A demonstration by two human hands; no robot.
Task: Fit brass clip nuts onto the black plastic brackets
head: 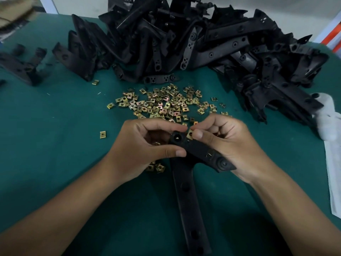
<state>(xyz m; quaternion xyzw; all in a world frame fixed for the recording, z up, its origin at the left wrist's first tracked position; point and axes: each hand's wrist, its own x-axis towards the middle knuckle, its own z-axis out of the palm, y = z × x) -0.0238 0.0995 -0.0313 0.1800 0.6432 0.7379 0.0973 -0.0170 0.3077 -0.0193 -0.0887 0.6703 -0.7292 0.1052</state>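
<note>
Bracket [191,150] near, over green desk [55,145]: left hand [145,150] grips its end, right hand [221,143] pinches clip nut [190,134] at edge. Nut likely tiny, slippery; bracket stiff, light. Loose nuts [162,104] beyond; bracket pile [184,37] far.

The long black plastic bracket [186,198] looks smooth and dull. Beyond it, the small square brass clip nuts [162,104] are shiny yellow metal. They lie on the green table cover [55,137], which looks soft and matt like cloth.
</note>
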